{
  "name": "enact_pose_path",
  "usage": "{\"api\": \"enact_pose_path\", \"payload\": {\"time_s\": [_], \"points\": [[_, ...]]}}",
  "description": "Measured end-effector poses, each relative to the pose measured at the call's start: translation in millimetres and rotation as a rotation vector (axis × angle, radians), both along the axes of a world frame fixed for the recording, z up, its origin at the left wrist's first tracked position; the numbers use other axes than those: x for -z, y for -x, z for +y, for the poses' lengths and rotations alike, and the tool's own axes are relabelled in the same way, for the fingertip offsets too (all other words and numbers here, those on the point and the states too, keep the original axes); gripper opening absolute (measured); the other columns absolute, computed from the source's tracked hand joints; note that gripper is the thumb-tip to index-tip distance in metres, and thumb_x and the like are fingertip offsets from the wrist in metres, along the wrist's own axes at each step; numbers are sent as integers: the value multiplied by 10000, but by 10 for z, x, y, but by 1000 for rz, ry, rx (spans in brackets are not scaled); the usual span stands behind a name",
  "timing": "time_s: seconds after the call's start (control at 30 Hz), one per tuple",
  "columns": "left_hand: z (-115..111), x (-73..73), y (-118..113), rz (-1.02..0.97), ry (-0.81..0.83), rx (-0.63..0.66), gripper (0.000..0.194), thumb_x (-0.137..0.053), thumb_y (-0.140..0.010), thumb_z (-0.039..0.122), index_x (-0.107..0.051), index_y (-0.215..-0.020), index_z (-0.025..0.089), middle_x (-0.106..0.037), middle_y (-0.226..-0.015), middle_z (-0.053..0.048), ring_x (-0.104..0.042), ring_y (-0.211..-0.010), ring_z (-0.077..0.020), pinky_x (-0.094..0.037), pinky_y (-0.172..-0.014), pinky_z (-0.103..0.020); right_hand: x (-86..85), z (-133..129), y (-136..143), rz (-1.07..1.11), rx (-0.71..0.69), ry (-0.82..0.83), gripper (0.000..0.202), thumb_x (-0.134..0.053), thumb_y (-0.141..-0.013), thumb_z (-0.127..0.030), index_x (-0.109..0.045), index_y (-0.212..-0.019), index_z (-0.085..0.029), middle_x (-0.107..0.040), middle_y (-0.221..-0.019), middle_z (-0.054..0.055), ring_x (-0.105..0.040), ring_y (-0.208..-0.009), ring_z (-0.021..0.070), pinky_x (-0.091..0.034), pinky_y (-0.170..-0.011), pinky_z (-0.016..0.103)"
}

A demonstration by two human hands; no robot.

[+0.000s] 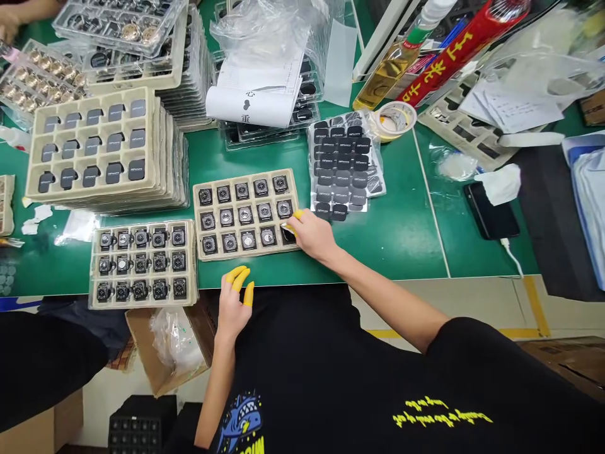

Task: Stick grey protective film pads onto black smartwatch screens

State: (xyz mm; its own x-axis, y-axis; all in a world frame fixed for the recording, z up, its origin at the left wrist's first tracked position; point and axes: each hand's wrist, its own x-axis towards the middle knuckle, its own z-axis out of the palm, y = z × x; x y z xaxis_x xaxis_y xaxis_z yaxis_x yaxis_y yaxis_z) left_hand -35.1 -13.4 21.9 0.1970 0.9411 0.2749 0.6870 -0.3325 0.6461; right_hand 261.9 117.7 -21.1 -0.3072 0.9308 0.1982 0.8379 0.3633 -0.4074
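Note:
My right hand (314, 236), with yellow finger cots, is closed in a pinch over the lower right compartment of a beige tray (242, 231). A small white piece (286, 227) shows at its fingertips; its kind is unclear. Black square watch cases (244, 215) sit face down in the tray's compartments, and the hand partly covers the one at the corner. My left hand (236, 305), also in yellow finger cots, hovers before the table edge, its fingers apart and holding nothing. Right of the tray lies a sheet of black rounded-square stickers (338, 165).
Left stands a second tray of watch cases (142, 265), with a tall stack of trays (89, 145) behind it. Bagged papers (258, 82), a tape roll (396, 120), a bottle (401, 57) and a phone (491, 214) lie farther back and right. Another person's hand (8, 25) shows top left.

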Motion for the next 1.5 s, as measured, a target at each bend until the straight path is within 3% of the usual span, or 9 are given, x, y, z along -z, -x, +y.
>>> {"api": "enact_pose_path", "payload": {"time_s": [0.17, 0.3, 0.43, 0.57, 0.7, 0.87, 1.07, 1.27, 1.5], "points": [[160, -43, -72, 40, -49, 6, 368, -616, -1118, 225, -645, -1483, 260, -741, -1297, -136, -712, -1212, -282, -657, -1037, -492, -117, -298, -395, 66, 158, -71, 235, -506, -1096, -176, -707, -1207, -228, -728, -1109, 122, -662, -1007, 285, -493, -738, 374], [636, 19, -398, 116, -73, 104, 364, -608, -1115, 261, -652, -1473, 217, -711, -1304, -161, -679, -1190, -310, -643, -1049, -517, -176, -517, -482, 84, 137, -59, 217, -517, -1129, -242, -725, -1186, -223, -746, -1072, 107, -683, -897, 248, -511, -693, 354], [1165, 121, -686, 255, 18, 256, 348, -571, -1097, 244, -686, -1417, 172, -686, -1245, -170, -634, -1207, -342, -628, -1076, -553, -136, -390, -263, 44, 16, -9, 242, -549, -1132, -276, -776, -1206, -235, -762, -1091, 106, -699, -1022, 259, -507, -722, 347], [1429, 126, -816, 366, 178, 386, 328, -621, -1048, 244, -703, -1355, 162, -656, -1178, -152, -593, -1208, -355, -600, -1115, -553, -70, -108, -25, -10, -94, 52, 193, -612, -1103, -266, -803, -1120, -247, -764, -1048, 92, -666, -1066, 256, -434, -678, 349], [1456, 93, -891, 411, 223, 381, 251, -682, -997, 231, -711, -1240, 173, -624, -1130, -136, -571, -1167, -359, -589, -1084, -546, -60, 33, 92, -42, -72, 73, 234, -555, -1099, -193, -786, -1065, -209, -752, -1041, 123, -625, -1068, 275, -357, -643, 371], [1415, 53, -964, 421, 240, 332, 237, -713, -1002, 242, -695, -1226, 168, -614, -1112, -130, -571, -1195, -368, -572, -1092, -538, -136, -8, 93, -40, 38, 62, 253, -506, -1036, -91, -743, -1012, -177, -725, -1019, 163, -596, -1037, 308, -330, -638, 389], [1448, -50, -955, 491, 242, 369, 314, -736, -1036, 310, -677, -1303, 156, -650, -1207, -143, -598, -1207, -350, -560, -1092, -498, -239, -457, -203, 88, 190, 1, 206, -552, -1050, -175, -745, -1111, -212, -734, -1048, 128, -660, -998, 289, -445, -698, 363], [1555, -170, -1043, 654, 237, 427, 331, -782, -1017, 331, -708, -1269, 129, -681, -1223, -175, -619, -1192, -365, -539, -1032, -488, -157, -985, -575, 261, 336, 5, 164, -596, -1062, -300, -746, -1034, -240, -746, -945, 79, -653, -762, 229, -513, -673, 358], [1623, -285, -1101, 777, 207, 509, 263, -734, -1052, 316, -733, -1215, 110, -689, -1267, -207, -621, -1237, -379, -501, -1006, -476, -52, -999, -462, 411, 321, 54, 191, -589, -1052, -302, -772, -1042, -250, -762, -965, 86, -685, -784, 225, -533, -666, 355]]}}
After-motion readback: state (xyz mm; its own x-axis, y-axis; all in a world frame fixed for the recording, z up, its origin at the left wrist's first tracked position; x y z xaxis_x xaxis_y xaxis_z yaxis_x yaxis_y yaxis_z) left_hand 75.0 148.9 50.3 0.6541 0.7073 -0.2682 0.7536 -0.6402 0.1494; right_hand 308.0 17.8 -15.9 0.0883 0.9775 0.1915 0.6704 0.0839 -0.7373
